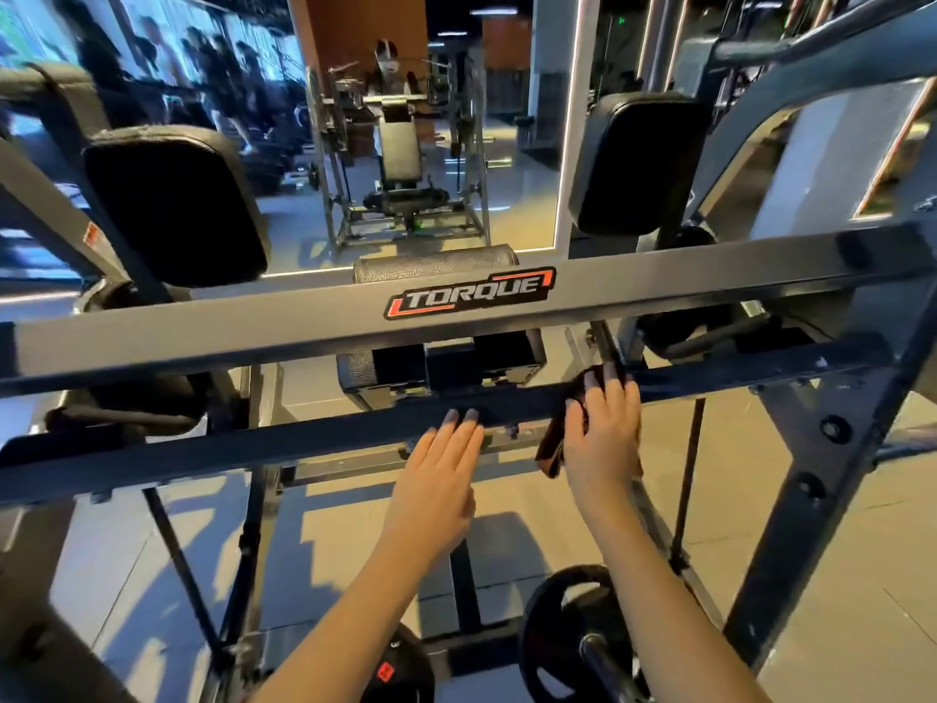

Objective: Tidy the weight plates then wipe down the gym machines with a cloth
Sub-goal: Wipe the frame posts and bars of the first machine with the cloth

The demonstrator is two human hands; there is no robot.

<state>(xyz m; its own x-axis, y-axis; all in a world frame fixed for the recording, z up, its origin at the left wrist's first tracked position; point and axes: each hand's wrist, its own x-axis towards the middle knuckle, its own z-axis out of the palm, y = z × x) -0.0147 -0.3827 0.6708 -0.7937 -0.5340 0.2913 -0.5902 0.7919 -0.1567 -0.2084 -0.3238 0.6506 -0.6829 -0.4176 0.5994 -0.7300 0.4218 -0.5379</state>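
A grey gym machine fills the view, with an upper crossbar [253, 322] marked TORQUE and a darker lower crossbar [284, 438] nearer me. My right hand [603, 433] presses a dark cloth [552, 443] onto the lower crossbar, fingers straight over it; part of the cloth hangs down below the bar. My left hand [438, 474] lies flat with its fingertips touching the same bar just left of the cloth. A black weight plate [557, 636] sits on a peg at the bottom right, and another plate [400, 672] shows at the bottom centre.
Two black pads [177, 205] [634, 164] stand up on either side beyond the bars. A mirror [431, 119] behind reflects the machine and a person. An angled grey frame post [821, 474] rises at the right. Pale tiled floor [852, 575] lies below.
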